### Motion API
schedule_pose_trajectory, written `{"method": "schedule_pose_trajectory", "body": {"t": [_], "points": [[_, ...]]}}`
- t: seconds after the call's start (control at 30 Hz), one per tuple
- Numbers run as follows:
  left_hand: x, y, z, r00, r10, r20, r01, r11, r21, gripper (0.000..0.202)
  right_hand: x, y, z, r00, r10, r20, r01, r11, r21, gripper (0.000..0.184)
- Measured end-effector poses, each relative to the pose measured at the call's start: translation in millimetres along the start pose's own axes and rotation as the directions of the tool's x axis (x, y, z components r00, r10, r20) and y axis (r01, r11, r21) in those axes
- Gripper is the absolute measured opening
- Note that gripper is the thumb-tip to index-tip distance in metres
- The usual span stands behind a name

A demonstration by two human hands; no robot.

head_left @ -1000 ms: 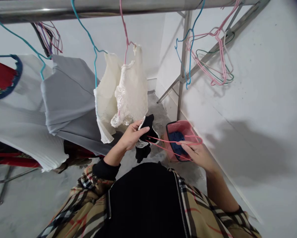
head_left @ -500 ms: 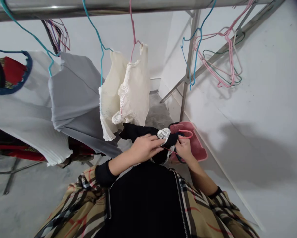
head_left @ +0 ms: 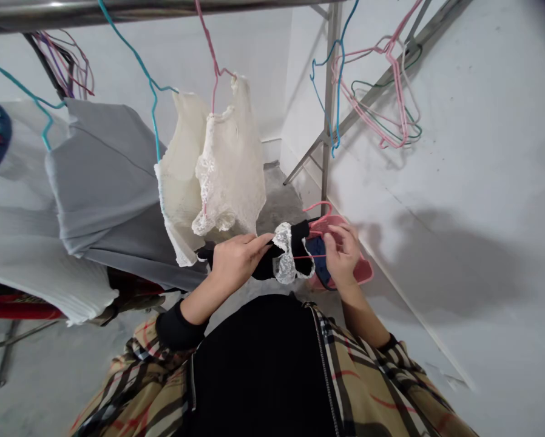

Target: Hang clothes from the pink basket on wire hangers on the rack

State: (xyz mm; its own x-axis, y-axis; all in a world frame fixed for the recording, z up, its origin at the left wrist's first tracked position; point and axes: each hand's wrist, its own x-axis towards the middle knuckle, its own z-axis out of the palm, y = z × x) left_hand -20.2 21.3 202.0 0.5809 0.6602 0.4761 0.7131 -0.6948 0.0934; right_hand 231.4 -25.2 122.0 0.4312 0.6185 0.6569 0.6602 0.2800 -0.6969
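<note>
In front of my body is a black garment point(head_left: 266, 267) with white lace point(head_left: 285, 254) at its neck. My left hand point(head_left: 233, 258) is closed on its left part, thumb and fingers pinching the cloth near the lace. A pink wire hanger point(head_left: 318, 207) is partly inside the garment; its hook sticks up beyond the black edge. Its thin lower wire runs across the neck opening to my right hand point(head_left: 343, 252). The fingers of that hand are curled at the hanger's right end. The garment's far left end is hidden behind my left hand.
A pink basket point(head_left: 366, 270) with dark blue cloth stands below my right hand. Cream lace tops point(head_left: 236, 158) and a grey garment point(head_left: 113, 176) hang from the metal rail point(head_left: 154, 13). Spare hangers point(head_left: 402, 91) hang on the frame by the right wall.
My right hand has moved from the hanger's neck to its right end. The hook now points up, and the lace neck is more spread out. The view has shifted right.
</note>
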Motion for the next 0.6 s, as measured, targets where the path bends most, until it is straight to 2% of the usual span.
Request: {"method": "schedule_pose_trajectory", "body": {"t": [0.07, 0.1, 0.13, 0.2, 0.27, 0.33, 0.4, 0.47, 0.6], "points": [[-1, -3, -4.0, 0.998, -0.057, -0.038, 0.057, 0.998, 0.006, 0.026, -24, 18, 3, 0.965, 0.153, -0.211, -0.161, 0.987, -0.02, 0.017], [-2, -5, -6.0, 0.996, -0.077, -0.054, 0.077, 0.997, 0.007, 0.026, -36, 28, 7, 0.942, 0.241, -0.234, -0.251, 0.968, -0.012, 0.018], [-2, -6, -7.9, 0.994, -0.087, -0.068, 0.087, 0.996, 0.005, 0.026, -47, 37, 12, 0.928, 0.326, -0.18, -0.333, 0.943, -0.009, 0.021], [-1, -6, -10.1, 0.993, -0.08, -0.088, 0.08, 0.997, -0.009, 0.026, -63, 53, 25, 0.885, 0.463, 0.048, -0.463, 0.886, -0.021, 0.031], [0, -5, -10.4, 0.994, -0.064, -0.087, 0.061, 0.998, -0.032, 0.026, -69, 64, 43, 0.803, 0.527, 0.277, -0.549, 0.836, 0.0, 0.044], [1, -2, -9.6, 0.996, -0.053, -0.07, 0.049, 0.997, -0.057, 0.026, -66, 70, 60, 0.726, 0.554, 0.408, -0.63, 0.773, 0.071, 0.051], [2, -2, -9.0, 0.997, -0.048, -0.054, 0.044, 0.996, -0.078, 0.025, -57, 71, 72, 0.673, 0.562, 0.482, -0.691, 0.71, 0.137, 0.046], [1, -5, -9.4, 0.997, -0.052, -0.055, 0.046, 0.995, -0.093, 0.025, -49, 70, 77, 0.641, 0.558, 0.527, -0.725, 0.666, 0.177, 0.039], [-9, -23, -11.3, 0.987, -0.114, -0.112, 0.102, 0.988, -0.113, 0.024, -33, 66, 62, 0.645, 0.555, 0.526, -0.744, 0.614, 0.264, 0.043]]}}
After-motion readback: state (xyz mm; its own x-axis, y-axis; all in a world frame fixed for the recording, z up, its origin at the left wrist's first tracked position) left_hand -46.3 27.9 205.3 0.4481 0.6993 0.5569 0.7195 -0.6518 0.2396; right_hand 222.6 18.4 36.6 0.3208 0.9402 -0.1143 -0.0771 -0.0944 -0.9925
